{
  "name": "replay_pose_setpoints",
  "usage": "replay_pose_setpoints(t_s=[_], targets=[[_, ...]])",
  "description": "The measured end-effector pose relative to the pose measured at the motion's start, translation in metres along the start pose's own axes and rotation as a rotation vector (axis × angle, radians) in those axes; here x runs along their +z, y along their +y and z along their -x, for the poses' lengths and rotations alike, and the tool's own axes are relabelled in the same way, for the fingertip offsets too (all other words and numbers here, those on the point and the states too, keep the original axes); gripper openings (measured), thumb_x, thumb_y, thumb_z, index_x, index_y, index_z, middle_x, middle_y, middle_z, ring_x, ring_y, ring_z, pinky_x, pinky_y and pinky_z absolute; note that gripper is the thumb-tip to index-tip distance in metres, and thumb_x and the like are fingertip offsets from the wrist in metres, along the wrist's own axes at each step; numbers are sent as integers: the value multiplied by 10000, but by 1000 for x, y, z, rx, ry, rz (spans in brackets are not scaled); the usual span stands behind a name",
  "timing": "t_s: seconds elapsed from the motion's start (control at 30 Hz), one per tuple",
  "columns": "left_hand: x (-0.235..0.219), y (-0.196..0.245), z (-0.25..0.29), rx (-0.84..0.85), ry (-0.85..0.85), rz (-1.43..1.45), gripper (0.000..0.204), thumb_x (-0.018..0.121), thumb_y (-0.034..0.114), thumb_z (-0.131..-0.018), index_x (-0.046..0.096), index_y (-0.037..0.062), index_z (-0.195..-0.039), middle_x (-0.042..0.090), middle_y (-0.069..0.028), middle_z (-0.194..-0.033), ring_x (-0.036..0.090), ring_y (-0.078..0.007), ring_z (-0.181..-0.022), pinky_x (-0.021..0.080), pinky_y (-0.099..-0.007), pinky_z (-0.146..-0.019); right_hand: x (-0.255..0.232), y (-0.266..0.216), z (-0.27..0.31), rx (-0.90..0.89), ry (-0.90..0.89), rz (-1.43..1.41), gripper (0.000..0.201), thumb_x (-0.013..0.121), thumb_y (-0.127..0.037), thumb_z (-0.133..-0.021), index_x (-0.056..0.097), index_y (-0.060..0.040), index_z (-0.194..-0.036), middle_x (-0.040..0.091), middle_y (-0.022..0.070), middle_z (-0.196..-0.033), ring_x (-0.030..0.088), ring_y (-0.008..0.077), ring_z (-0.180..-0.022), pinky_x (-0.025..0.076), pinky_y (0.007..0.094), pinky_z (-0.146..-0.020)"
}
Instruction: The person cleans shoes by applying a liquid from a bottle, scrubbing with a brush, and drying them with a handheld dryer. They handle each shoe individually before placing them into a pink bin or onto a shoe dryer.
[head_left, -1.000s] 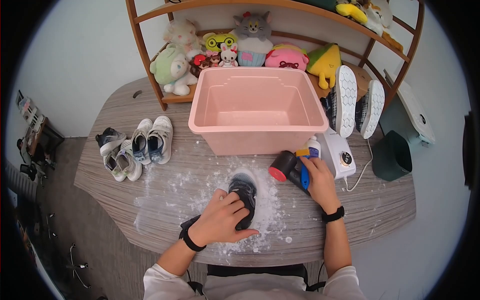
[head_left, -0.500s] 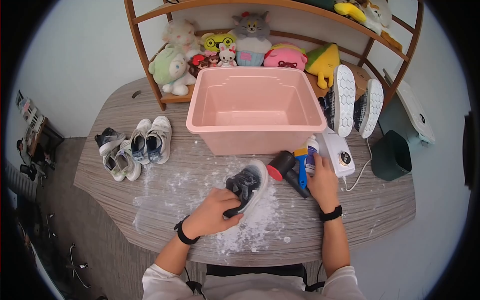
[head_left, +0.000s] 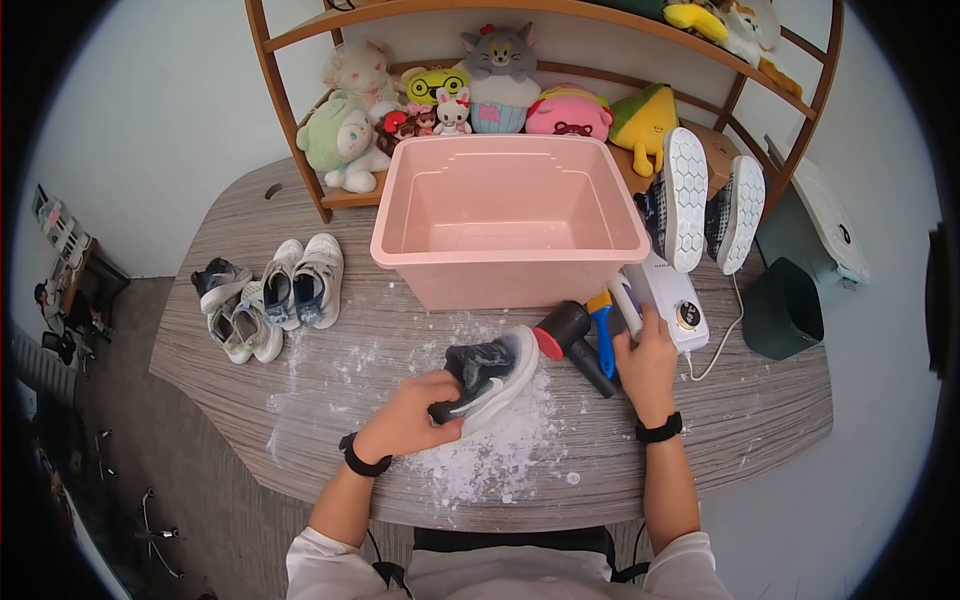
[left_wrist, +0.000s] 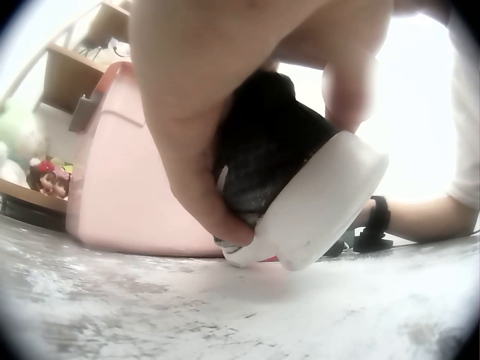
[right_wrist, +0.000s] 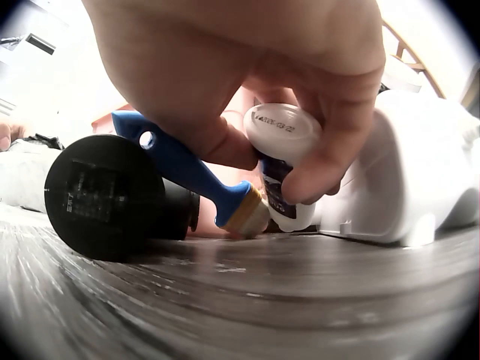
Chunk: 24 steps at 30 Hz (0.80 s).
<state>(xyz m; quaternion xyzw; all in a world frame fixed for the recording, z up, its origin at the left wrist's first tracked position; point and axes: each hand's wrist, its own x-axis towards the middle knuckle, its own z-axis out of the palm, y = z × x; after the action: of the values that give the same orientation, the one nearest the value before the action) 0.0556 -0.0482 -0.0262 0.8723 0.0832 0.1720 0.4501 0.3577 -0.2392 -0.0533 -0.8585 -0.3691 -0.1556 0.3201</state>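
Observation:
My left hand (head_left: 408,412) grips a dark sneaker (head_left: 485,362) with a white sole by its heel end, the toe pointing toward the tub. In the left wrist view the sneaker's white sole (left_wrist: 319,206) is tilted close over the powdery tabletop. My right hand (head_left: 648,368) holds a white bottle (head_left: 626,303) with a dark blue label. In the right wrist view the bottle's base (right_wrist: 283,126) faces the camera, with thumb and fingers round its sides. Beside that hand lie a blue-handled brush (head_left: 604,340) and a black hair dryer (head_left: 572,330) with a red nozzle end.
A pink tub (head_left: 510,285) stands at the back. A white device with a dial (head_left: 665,290) is right of the bottle, near upturned white-soled shoes (head_left: 685,200) and a dark green bin (head_left: 785,312). More sneakers (head_left: 318,280) stand left. White powder (head_left: 490,465) covers the tabletop's front middle.
My left hand has turned the sneaker toe-rightward and tipped it, baring powder beneath. My right hand has moved from the brush to the bottle, which now leans.

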Motion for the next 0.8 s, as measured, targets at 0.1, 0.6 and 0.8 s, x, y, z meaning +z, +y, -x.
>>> replay_pose_setpoints(t_s=[0.1,0.6,0.8], targets=[[-1,1,0,-15,-1,-9,236,787,88,-776,615,-52,-859,590,-155,-874,602,-342,-784,485,-394,-678,-2,2,1,30,69,-63,456,725,-95,-828,606,45,-1246,658,248,-1081,676,456,-928,565,507,-781],[-3,6,-3,-52,50,-65,380,824,178,-820,544,-41,-685,525,-148,-682,538,-312,-609,423,-385,-554,-30,-15,3,179,293,-818,371,775,-75,-906,583,-34,-1220,640,77,-1144,606,116,-978,503,245,-746],[-4,2,-1,-61,-18,-56,370,809,196,-816,562,-46,-684,535,-159,-691,550,-334,-619,431,-405,-566,-36,-32,16,193,141,-1153,437,683,-138,-984,390,-61,-1298,706,180,-1032,580,106,-580,450,222,-457]])
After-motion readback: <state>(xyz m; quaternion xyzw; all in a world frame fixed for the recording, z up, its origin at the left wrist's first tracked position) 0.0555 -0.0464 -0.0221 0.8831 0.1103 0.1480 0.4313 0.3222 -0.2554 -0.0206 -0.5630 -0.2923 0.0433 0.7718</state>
